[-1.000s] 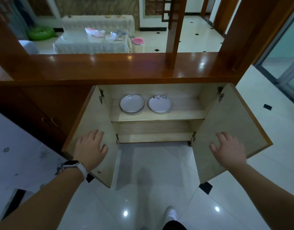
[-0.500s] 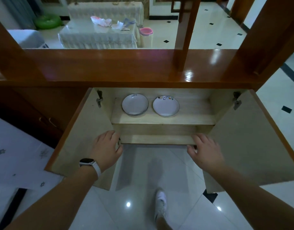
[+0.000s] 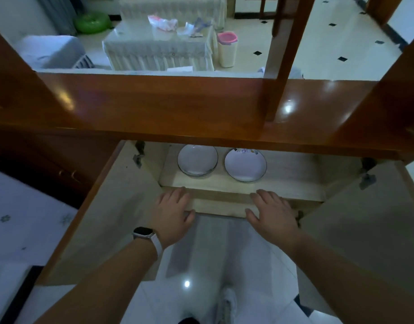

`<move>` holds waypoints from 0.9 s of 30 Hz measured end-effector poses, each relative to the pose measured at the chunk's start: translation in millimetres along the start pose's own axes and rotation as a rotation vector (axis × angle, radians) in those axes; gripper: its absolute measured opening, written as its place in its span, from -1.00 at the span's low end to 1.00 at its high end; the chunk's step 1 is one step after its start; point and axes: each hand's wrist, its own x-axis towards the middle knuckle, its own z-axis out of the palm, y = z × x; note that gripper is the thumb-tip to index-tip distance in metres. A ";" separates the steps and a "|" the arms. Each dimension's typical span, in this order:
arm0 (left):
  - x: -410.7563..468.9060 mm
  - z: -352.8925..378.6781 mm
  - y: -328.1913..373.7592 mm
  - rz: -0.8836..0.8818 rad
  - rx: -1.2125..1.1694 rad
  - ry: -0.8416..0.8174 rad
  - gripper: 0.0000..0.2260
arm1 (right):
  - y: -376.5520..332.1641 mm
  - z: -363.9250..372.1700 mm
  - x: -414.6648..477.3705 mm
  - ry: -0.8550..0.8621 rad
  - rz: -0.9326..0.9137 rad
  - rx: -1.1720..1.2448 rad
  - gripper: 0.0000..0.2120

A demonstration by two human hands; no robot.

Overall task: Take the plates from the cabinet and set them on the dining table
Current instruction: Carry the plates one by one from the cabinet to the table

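Left hand (image 3: 172, 213) and right hand (image 3: 272, 213) have reached the shelf (image 3: 292, 183) edge, grips released; left plates (image 3: 197, 160) seemingly stacked.

Cabinet (image 3: 283, 181), pale inside, with left door (image 3: 112, 218) and right door (image 3: 365, 230) swung wide open. On its upper shelf (image 3: 294, 190), flat and side by side, just apart: left stack (image 3: 197, 160) of white plates (extra rims show at its near edge) and right plate (image 3: 245, 165), white, dark-rimmed, small pattern at its far edge.
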 end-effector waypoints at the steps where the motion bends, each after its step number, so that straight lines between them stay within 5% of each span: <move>1: 2.6 0.9 -1.5 -0.003 -0.003 0.002 -0.60 | -0.6 0.1 5.5 0.002 -0.018 -0.006 -0.51; 14: 47.6 48.2 -39.1 -0.002 -0.021 -0.039 -0.53 | -17.0 19.8 71.0 -0.050 -0.104 0.013 -0.48; 27: 124.2 158.0 -109.0 -0.092 -0.152 -0.022 -0.50 | -39.3 128.9 173.8 -0.039 -0.116 0.043 -0.47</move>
